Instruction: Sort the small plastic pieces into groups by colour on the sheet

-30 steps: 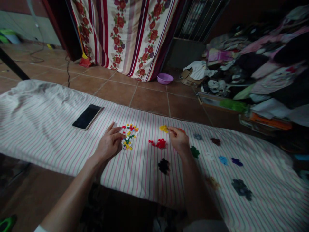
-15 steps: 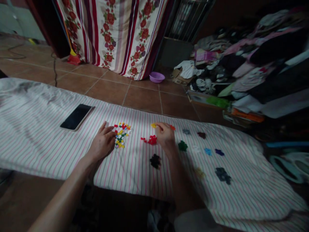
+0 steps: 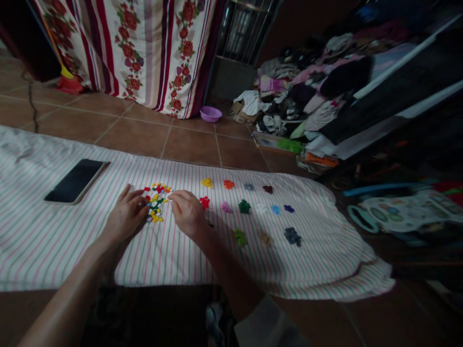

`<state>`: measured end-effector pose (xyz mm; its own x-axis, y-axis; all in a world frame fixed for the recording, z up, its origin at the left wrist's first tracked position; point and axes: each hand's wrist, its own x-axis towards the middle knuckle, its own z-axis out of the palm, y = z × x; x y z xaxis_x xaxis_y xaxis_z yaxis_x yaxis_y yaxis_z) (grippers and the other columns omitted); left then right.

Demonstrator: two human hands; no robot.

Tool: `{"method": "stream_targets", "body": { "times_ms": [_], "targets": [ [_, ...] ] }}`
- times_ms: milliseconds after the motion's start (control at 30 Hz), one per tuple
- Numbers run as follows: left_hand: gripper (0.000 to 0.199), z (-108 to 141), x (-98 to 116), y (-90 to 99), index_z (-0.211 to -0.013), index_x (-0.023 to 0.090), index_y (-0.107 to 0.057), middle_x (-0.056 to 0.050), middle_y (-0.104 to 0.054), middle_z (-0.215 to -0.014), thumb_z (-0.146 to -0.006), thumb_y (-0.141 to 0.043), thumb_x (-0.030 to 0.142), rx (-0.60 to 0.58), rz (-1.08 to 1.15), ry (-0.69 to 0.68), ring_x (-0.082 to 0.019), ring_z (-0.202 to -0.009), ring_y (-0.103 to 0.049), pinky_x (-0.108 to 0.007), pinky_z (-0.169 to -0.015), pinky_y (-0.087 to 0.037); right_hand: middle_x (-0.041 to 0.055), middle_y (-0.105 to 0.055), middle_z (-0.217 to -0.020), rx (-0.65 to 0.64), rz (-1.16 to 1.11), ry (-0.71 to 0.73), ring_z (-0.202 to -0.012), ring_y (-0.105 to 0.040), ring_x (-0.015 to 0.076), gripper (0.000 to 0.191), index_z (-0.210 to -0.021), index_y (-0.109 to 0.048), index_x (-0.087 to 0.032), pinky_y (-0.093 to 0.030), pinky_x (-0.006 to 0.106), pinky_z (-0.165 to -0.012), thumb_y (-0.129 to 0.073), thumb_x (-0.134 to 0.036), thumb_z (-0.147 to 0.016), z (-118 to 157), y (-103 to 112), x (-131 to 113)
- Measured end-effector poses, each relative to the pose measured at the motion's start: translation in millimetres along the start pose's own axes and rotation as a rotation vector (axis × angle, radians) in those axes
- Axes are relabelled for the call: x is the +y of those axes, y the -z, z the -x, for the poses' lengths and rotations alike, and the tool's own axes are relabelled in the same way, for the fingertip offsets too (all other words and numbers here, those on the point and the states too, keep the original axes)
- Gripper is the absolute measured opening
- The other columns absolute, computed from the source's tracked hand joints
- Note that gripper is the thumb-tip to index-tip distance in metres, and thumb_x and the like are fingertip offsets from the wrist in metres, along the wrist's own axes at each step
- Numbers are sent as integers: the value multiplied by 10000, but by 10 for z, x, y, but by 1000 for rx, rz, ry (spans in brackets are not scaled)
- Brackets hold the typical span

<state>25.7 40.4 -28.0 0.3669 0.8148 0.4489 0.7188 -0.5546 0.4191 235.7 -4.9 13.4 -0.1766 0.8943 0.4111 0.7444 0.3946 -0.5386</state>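
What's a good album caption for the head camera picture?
Left hand and right hand beside tiny multicoloured pieces on white striped cloth.

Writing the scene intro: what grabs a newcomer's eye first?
Probably the floral curtain hanging at the back, with its bold red flowers. Next, the mixed bright pieces between the left hand and right hand, and the single-colour clusters mostly farther right on the striped cloth.

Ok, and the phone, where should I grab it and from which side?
I'd come from above and grip the phone around its middle, by the two long edges. It lies flat, dark face up, on the striped cloth, so getting fingers underneath looks harder. Your left hand is the nearer one.
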Motion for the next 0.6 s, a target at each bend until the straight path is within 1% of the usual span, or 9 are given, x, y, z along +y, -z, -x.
{"method": "stream_targets", "body": {
  "times_ms": [200,300,500,600],
  "targets": [
    [130,-2,55,-26,-789,212,-598,-96,-669,-1128,-801,-497,293,13,-8,48,-273,-1195,-550,-591,-1143,-302,78,-677,-999,51,-45,15,-979,-611,192,304,-1021,-691,-201,-499,349,-921,-433,-119,-883,-10,38,30],
    [110,-11,93,-17,-786,207,-582,-91,-674,-1098,-804,-486,257,16,14,55,-248,-1179,-561,-585,-1155,-289,84,-678,-983,70,-56,20,-955,-618,198,295,-1017,-694,-193,-507,359,-906,-438,-134,-883,-14,58,53],
    [111,-58,187,81,-796,213,-569,-54,-694,-1002,-830,-471,251,29,99,92,-222,-1149,-582,-575,-1171,-275,95,-685,-982,65,-64,38,-966,-622,205,282,-1004,-694,-178,-507,359,-908,-437,-137,-895,-9,49,42],
    [129,-74,246,142,-827,216,-581,-53,-697,-1023,-850,-460,254,27,150,96,-222,-1182,-567,-565,-1175,-277,99,-685,-986,59,-62,39,-975,-623,206,279,-1007,-692,-171,-503,359,-914,-440,-131,-896,-15,31,30]
  ]
}}
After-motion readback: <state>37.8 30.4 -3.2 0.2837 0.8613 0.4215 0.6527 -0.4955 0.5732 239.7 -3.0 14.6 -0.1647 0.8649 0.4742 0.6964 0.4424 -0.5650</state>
